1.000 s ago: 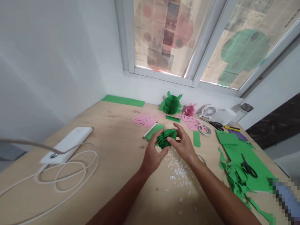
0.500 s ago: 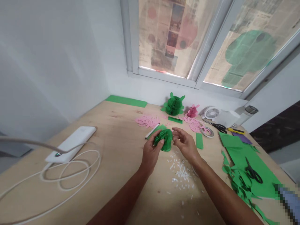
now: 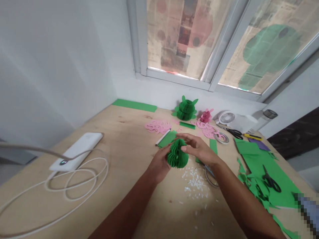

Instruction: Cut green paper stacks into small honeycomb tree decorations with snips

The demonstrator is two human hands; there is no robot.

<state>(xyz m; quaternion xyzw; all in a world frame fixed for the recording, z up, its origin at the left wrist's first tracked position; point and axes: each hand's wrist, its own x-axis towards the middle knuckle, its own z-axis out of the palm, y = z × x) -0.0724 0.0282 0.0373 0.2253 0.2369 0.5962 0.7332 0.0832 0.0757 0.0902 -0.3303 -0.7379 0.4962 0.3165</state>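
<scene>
A rounded green honeycomb paper ball [image 3: 177, 155], its pleats fanned out, is held above the table between my hands. My left hand [image 3: 159, 166] grips it from the left, its fingers partly hidden behind the ball. At the upper right, my right hand [image 3: 199, 149] has its thumb on the pleats and its fingers reaching round the far side. Under and behind the hands are a green paper sheet [image 3: 166, 139] and a white pen [image 3: 163, 137]. White paper snippets [image 3: 195, 182] lie scattered below my right hand, near a roll of tape [image 3: 211, 179] partly covered by my forearm.
At the back stand a green paper figure [image 3: 185, 111], a pink one [image 3: 205, 116] and a small fan [image 3: 226, 117]. Pink scraps [image 3: 157, 126] lie before them. Scissors [image 3: 271, 181] rest on green paper [image 3: 281, 196] at right. A white power bank [image 3: 77, 151] with looped cable sits left.
The green paper has opened from a bunched shape into a rounder, fanned ball. My right hand has moved left onto it, and my left hand has shifted slightly lower.
</scene>
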